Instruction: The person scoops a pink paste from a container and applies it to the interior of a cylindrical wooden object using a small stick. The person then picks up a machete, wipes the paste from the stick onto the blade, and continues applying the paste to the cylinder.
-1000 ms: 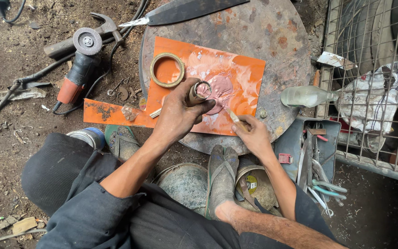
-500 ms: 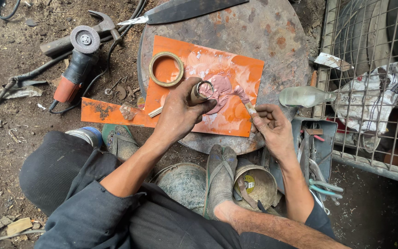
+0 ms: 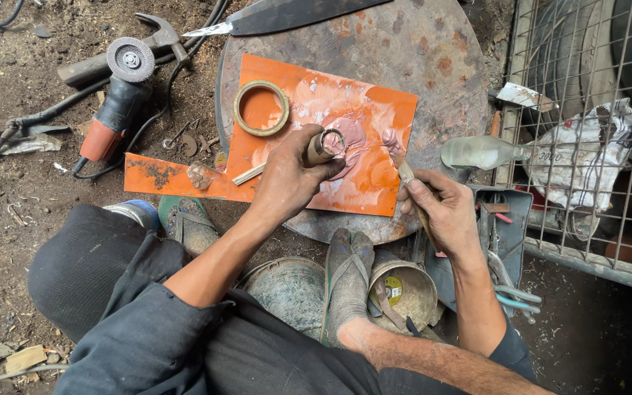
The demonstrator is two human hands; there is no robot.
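Left hand [image 3: 287,179] grips ringed handle [image 3: 321,148] (over orange sheet [image 3: 374,117])

tape ring [image 3: 261,107] on sheet [image 3: 374,186], sheet on round plate [image 3: 433,58], grinder [image 3: 115,95] left, bottle [image 3: 480,152] right

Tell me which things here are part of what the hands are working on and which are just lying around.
In use:
left hand gripping a ringed handle
right hand holding a thin stick
pink paste on the orange sheet

Lying about:
angle grinder
hammer
tape roll
large blade
glass bottle
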